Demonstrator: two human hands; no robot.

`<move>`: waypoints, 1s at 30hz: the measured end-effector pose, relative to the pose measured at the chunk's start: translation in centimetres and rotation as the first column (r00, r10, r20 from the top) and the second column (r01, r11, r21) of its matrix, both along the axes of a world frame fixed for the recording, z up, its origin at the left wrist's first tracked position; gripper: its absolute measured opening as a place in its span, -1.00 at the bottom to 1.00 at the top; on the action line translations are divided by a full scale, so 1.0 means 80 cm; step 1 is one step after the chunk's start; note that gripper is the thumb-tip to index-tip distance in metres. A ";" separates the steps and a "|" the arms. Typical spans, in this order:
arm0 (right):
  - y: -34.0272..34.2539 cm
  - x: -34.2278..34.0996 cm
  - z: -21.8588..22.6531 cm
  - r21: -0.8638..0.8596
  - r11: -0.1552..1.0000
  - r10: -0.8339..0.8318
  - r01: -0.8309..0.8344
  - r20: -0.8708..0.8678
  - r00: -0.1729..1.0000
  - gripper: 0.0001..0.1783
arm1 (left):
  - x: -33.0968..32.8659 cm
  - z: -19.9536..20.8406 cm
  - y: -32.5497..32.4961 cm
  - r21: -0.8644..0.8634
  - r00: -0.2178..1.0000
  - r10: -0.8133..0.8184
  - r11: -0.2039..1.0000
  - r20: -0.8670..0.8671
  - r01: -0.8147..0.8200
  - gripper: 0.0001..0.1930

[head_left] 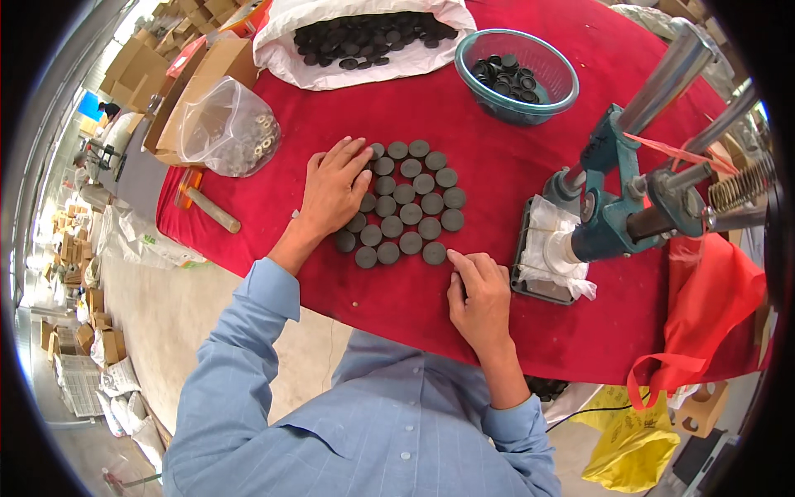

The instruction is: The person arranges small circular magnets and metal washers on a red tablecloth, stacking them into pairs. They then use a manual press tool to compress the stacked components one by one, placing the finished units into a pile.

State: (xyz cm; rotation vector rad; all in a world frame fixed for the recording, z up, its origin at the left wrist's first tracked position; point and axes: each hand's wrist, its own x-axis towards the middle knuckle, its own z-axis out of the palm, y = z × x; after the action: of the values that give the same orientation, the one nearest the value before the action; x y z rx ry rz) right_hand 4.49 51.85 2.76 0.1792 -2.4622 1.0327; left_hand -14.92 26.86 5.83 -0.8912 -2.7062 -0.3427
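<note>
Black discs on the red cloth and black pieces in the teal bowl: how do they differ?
The discs on the red cloth lie flat in one layer; the pieces in the teal bowl are heaped at varied tilts. The discs show flat faces; several pieces show raised rims. Both are dark and round.

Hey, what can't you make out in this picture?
All in the head view:
Discs: any under the left hand are hidden by it.
Right hand: palm hidden by its own back.
White bag: far end cut off by the top edge.
Clear bag: parts inside too small and blurred by the plastic.
Press: right end lost in the dark rim.
</note>
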 end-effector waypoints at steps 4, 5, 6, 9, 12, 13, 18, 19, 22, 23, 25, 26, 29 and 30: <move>-0.001 0.000 0.000 0.009 1.000 -0.007 0.007 -0.004 1.000 -0.57 | 0.001 0.001 0.025 -0.020 0.996 -0.078 0.997 0.033 0.079 -0.53; -0.001 0.001 -0.001 0.003 1.000 -0.006 0.006 -0.004 1.000 -0.57 | -0.002 -0.001 0.028 -0.058 0.995 -0.092 0.994 0.046 0.094 -0.53; -0.001 0.002 -0.002 -0.003 1.000 -0.004 0.004 -0.003 1.000 -0.57 | -0.003 -0.001 0.027 -0.069 0.995 -0.088 0.994 0.035 0.091 -0.54; -0.001 0.002 -0.003 -0.008 1.000 -0.001 0.001 0.000 1.000 -0.57 | -0.004 -0.011 0.030 -0.083 0.996 -0.090 0.993 0.001 0.090 -0.55; -0.001 0.007 -0.002 0.000 1.000 -0.007 0.007 0.021 1.000 -0.56 | 0.002 -0.017 0.028 -0.080 0.996 -0.075 0.994 -0.042 0.072 -0.56; -0.001 0.007 -0.001 0.006 1.000 -0.010 0.010 0.023 1.000 -0.56 | 0.003 -0.019 0.029 -0.078 0.996 -0.070 0.995 -0.046 0.066 -0.57; 0.000 0.006 -0.003 -0.003 1.000 -0.001 0.001 0.011 1.000 -0.56 | 0.005 -0.015 0.029 -0.098 0.999 -0.051 0.994 -0.014 0.050 -0.55; -0.001 0.007 -0.003 -0.004 1.000 -0.003 0.003 0.011 1.000 -0.56 | 0.007 -0.012 0.030 -0.125 0.999 -0.046 0.991 -0.004 0.045 -0.54; -0.001 0.005 0.000 0.000 1.000 -0.011 0.011 -0.017 1.000 -0.57 | 0.011 -0.007 0.032 -0.187 0.999 -0.040 0.982 0.011 0.041 -0.52; -0.001 0.004 -0.002 -0.004 1.000 -0.010 0.009 -0.018 1.000 -0.56 | 0.011 -0.006 0.032 -0.203 0.999 -0.039 0.978 0.011 0.041 -0.52; -0.001 0.002 -0.008 -0.006 1.000 -0.003 0.003 -0.018 1.000 -0.54 | 0.011 -0.006 0.030 -0.160 0.997 -0.046 0.986 0.066 0.056 -0.49; -0.001 0.002 -0.009 -0.032 0.999 -0.005 0.005 0.007 1.000 -0.50 | 0.011 -0.005 0.028 -0.134 0.994 -0.050 0.989 0.094 0.062 -0.47; -0.005 0.006 -0.008 -0.054 0.998 -0.024 0.027 0.049 0.998 -0.28 | 0.020 0.001 -0.005 0.113 0.992 -0.074 0.992 0.101 0.062 -0.25; -0.005 0.004 -0.006 -0.026 0.999 -0.044 0.044 0.031 0.999 -0.15 | 0.032 0.000 -0.017 0.146 0.988 -0.067 0.988 0.141 0.046 -0.15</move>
State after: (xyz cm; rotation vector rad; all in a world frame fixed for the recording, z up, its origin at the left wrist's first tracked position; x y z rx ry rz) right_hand 4.82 51.47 2.30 0.1007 -2.4672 1.0566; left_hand -12.38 25.51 5.83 -0.9373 -2.7490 -0.6278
